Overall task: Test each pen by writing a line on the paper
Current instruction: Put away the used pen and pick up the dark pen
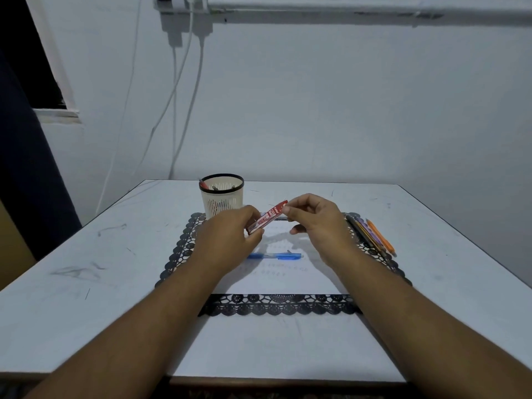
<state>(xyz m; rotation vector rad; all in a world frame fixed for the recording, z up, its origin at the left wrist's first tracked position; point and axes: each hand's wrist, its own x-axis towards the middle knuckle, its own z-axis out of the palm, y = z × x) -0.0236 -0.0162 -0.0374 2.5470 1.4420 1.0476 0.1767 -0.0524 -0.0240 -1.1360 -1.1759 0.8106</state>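
Note:
A slim red lead case marked 2B is held tilted above the white paper. My left hand grips its lower end, and my right hand pinches its upper end between thumb and forefinger. On the paper below lies a blue pen, pointing right. Faint written lines show on the paper under the pen. A dark pen lies at the paper's far edge, mostly hidden behind the case.
The paper lies on a black lace mat on a white table. A white mesh pen cup with a few pens stands at the back left. Several pens and pencils lie in a row on the mat's right side.

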